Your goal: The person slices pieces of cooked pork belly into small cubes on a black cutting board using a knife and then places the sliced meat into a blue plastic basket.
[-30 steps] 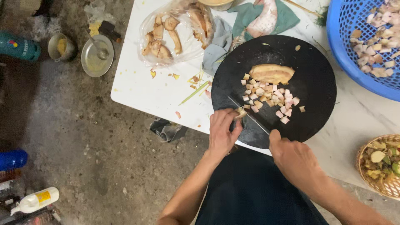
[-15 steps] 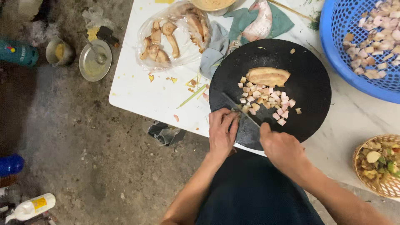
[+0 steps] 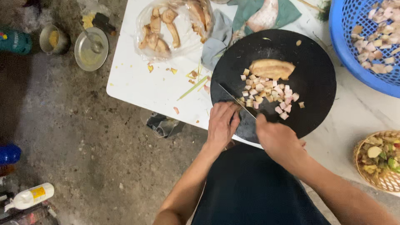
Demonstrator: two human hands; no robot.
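Observation:
A round black cutting board lies on a white table. On it sit a slab of cooked meat and a heap of small diced meat cubes. My right hand is shut on the handle of a knife, whose blade slants up-left across the board's near edge. My left hand rests fingers-down on the board by the blade, pressing on a bit of meat that it mostly hides.
A clear bag of meat pieces and a green cloth lie at the table's far side. A blue basket of diced bits is at right, a woven basket lower right. Tins, bottles stand on the floor at left.
My right hand with the knife has moved left toward my left hand, and the blade now lies beside my left fingers. The view has shifted slightly.

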